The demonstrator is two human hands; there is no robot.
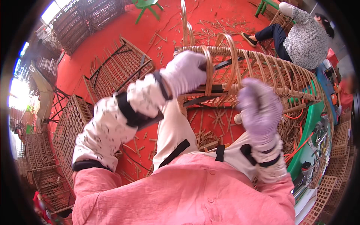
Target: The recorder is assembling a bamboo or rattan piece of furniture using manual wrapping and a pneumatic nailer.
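A long woven wicker basket frame [262,62] lies across in front of my knees, its rim wrapped in rattan. My left hand [187,73], in a pale lilac glove, is closed at the near left part of the frame, against a looped rattan strip [209,71]. Its fingertips are partly hidden behind the strip. Another rattan loop [233,56] arches up just to the right. My right hand [259,108], gloved alike, hovers at the near side of the frame, below the rim. Motion blurs its fingers, which look curled; whether they hold anything cannot be made out.
Cut strips [213,30] litter the red floor [168,26]. A woven panel [120,67] lies to the left, with stacked lattice baskets [71,123] beyond. At right stands a green table [313,123] with tools and an orange cord. Another person [305,41] sits at far right.
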